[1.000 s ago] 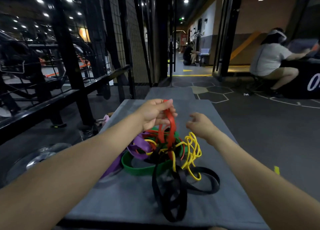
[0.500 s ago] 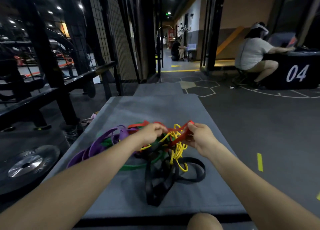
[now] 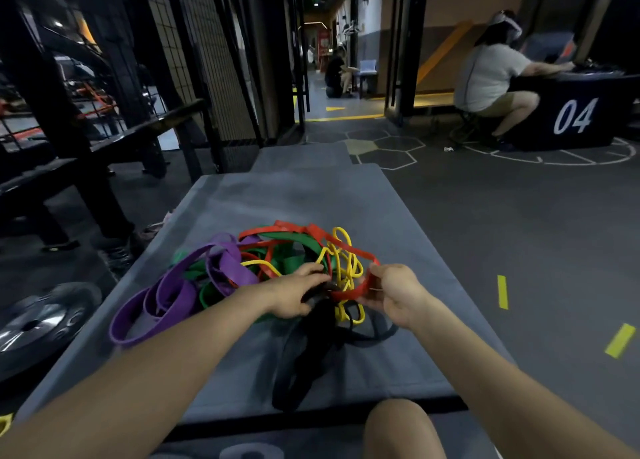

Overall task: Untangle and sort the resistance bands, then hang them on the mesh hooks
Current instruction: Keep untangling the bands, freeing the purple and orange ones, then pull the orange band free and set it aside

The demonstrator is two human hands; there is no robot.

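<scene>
The right hand (image 3: 391, 294) had its grip closed on the flat red rubber resistance band (image 3: 349, 294), pinching a loop of it at the near right edge of the tangle, while the left hand (image 3: 294, 296) reached into the middle of the heap with fingers curled down among the strands; its grip seemed to close on a dark strand there, though the blur made that hard to confirm. Between the two hands hung the thin yellow rubber band (image 3: 341, 263), knotted into many small loops and threaded through the red one. Just behind lay the broad green rubber band (image 3: 294, 242), and to the left the wide purple rubber band (image 3: 166, 299) sprawled in big open coils. The black rubber band (image 3: 298, 365) trailed toward the person from under the hands. All of it rested on the grey padded surface (image 3: 311, 195) on the gym floor. The black wire mesh panel (image 3: 204, 50) stood well apart at the far left, with no band on it in view. By this showing the task was barely begun: no band was yet free, sorting and hanging were all still to do.
</scene>
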